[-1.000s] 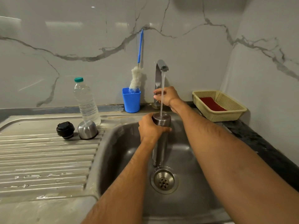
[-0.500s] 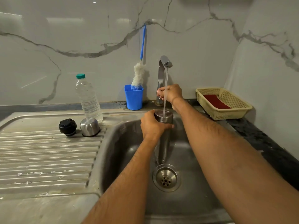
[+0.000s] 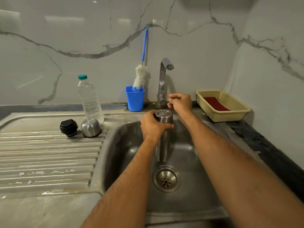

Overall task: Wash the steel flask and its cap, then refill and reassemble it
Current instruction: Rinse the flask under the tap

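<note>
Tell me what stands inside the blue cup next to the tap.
A bottle brush stands in the blue cup, white bristles down, blue handle leaning on the wall. The cup wall hides the brush tip.

Left hand (image 3: 152, 126) wraps the steel flask (image 3: 163, 137), hiding its upper left side; can't tell the water level inside. Right hand (image 3: 181, 102) sits by the tap (image 3: 162, 83), fingers curled, blurred; contact with the lever unclear. Both forearms cut off at the near edge. Brush (image 3: 139, 78) tip hidden inside blue cup (image 3: 134, 99). Sink (image 3: 189, 162) near wall partly behind the arms.
</note>
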